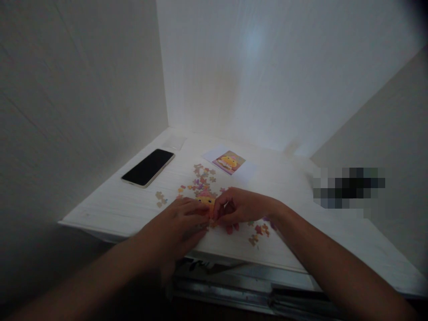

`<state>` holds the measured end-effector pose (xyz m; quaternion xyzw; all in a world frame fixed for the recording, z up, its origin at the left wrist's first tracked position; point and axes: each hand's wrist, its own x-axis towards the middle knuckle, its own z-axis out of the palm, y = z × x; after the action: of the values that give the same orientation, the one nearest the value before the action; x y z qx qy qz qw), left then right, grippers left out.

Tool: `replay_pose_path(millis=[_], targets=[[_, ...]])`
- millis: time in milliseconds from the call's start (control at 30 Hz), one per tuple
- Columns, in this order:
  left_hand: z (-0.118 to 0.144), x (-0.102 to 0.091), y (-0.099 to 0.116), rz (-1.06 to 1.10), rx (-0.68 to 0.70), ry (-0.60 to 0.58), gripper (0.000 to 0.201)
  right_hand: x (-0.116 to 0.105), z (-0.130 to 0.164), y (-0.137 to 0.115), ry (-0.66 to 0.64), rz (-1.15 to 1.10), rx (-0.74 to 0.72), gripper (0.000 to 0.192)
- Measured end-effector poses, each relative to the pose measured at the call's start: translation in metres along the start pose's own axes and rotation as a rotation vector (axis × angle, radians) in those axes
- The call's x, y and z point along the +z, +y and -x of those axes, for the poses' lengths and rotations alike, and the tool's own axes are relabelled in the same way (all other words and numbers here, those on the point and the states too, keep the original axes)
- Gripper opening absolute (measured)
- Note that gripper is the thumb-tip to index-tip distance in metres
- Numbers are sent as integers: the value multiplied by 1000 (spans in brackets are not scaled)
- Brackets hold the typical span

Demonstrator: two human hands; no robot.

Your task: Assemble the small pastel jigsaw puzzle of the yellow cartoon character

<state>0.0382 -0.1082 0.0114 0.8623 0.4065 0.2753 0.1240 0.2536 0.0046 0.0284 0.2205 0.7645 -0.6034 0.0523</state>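
A partly joined jigsaw puzzle (206,200), with a yellow figure with dark eyes, lies near the table's front edge. My left hand (185,220) rests over its left and lower side with the fingers stretched out, hiding part of it. At the lower right of the joined part, my right hand (236,207) has thumb and forefinger pinched on a small puzzle piece (213,224), mostly covered by the fingertips. Loose puzzle pieces (200,180) are scattered behind the hands. More loose pieces (258,232) lie right of and below my right hand.
A printed picture (229,162) of a yellow figure lies behind the pieces. At the left is a phone (149,167) with a dark screen, and a clear plastic sleeve (175,142) lies behind it. Walls enclose the white table (110,209); a blurred-out dark object (349,187) is at the right.
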Motion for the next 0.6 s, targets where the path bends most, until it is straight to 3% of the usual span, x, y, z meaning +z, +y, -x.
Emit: replay_pose_path(millis=[600], targets=[[-1, 0, 0, -17, 1, -8, 28, 12, -2, -5, 110, 241, 11, 14]])
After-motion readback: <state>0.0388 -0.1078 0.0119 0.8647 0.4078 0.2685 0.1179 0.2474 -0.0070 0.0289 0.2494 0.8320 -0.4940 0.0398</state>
